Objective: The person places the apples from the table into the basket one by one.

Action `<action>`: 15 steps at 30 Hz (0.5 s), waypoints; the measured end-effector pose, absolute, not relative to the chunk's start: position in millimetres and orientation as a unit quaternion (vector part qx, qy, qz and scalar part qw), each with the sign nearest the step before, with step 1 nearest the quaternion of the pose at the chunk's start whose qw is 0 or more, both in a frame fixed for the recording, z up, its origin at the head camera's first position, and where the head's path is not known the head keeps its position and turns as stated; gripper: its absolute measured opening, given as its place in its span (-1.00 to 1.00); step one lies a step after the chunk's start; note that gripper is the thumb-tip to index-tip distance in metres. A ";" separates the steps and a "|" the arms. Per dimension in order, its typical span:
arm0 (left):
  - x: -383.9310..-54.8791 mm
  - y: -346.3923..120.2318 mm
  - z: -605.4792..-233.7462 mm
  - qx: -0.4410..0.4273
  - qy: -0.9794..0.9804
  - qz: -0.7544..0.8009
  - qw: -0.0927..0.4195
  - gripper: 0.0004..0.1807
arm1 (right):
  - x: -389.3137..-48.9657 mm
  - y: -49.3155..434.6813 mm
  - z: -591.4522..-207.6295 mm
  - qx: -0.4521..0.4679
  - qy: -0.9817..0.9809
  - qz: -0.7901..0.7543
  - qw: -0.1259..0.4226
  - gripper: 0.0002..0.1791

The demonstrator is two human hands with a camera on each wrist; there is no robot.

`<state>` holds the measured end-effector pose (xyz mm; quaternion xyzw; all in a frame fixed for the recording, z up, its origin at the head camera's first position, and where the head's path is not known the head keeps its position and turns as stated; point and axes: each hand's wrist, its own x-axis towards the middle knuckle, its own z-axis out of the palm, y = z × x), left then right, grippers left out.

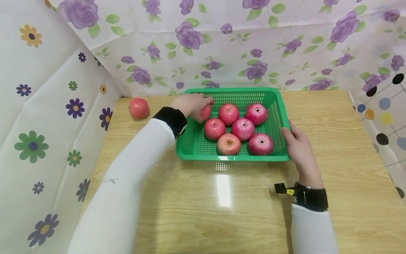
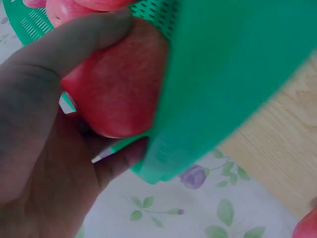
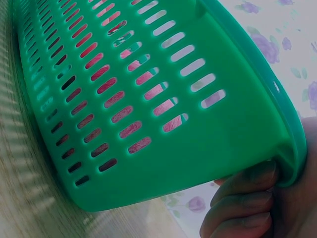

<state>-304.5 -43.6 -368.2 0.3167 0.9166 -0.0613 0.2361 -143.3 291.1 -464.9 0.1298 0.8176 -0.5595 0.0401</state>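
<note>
A green slotted plastic basket (image 1: pixel 203 157) stands at the back of the wooden table, with several red and pink apples (image 1: pixel 244 129) inside. My left hand (image 1: pixel 191 104) reaches over its left back corner and grips a red apple (image 2: pixel 119 84) just inside the left wall, thumb on one side and fingers curled on the other. On the basket's right side, my right hand (image 1: pixel 299 148) holds the rim, thumb on top. In the right wrist view its curled fingers (image 3: pixel 245 203) tuck under the green rim.
One more red apple (image 1: pixel 138 108) lies on the table (image 1: pixel 196 211) at the back left. Flowered sheeting (image 1: pixel 190 46) hangs along the back edge, with more sheeting at the left and right sides.
</note>
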 end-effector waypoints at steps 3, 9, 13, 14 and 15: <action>-301.5 -38.9 -366.2 0.310 0.915 -0.069 0.249 -0.27 | -142.8 290.7 -465.3 0.129 0.817 -0.561 0.040 -0.29; -297.3 -31.4 -374.2 0.306 0.913 -0.094 0.254 -0.21 | -143.1 290.2 -465.9 0.129 0.819 -0.558 0.039 -0.29; -297.8 -29.6 -381.3 0.332 0.909 -0.118 0.221 -0.24 | -143.1 291.1 -466.0 0.132 0.819 -0.557 0.039 -0.29; -298.4 -29.6 -382.8 0.339 0.908 -0.122 0.212 -0.26 | -143.1 291.1 -465.9 0.132 0.819 -0.556 0.039 -0.29; -299.1 -29.6 -383.8 0.348 0.906 -0.128 0.202 -0.28 | -143.2 291.3 -465.9 0.132 0.819 -0.557 0.038 -0.29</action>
